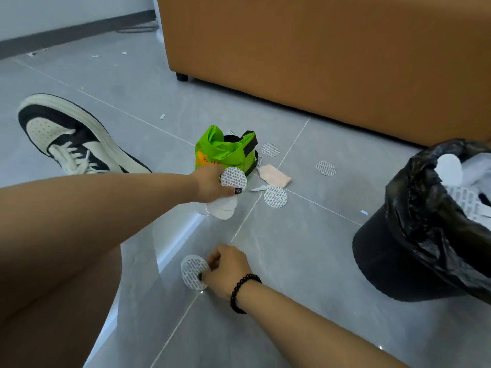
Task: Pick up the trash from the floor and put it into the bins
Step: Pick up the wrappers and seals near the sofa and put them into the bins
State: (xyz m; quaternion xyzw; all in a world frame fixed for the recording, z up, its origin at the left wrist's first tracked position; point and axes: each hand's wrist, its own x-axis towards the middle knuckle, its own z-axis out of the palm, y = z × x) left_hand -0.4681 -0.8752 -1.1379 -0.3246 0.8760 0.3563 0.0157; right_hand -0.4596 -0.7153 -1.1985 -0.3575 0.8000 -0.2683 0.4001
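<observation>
Left hand (212,183) reaches forward, fingers curled; right hand (228,269) pinches low.

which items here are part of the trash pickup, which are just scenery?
Job: round seals in left hand and right hand; three seals on floor; pink packet; green bag; black bin.
Scenery: sofa; sneaker.

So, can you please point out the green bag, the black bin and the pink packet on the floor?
green bag (225,152): head view, on its folded green front wall.
black bin (385,261): head view, on its dark outer side wall.
pink packet (275,176): head view, on the middle of its flat face.
</observation>
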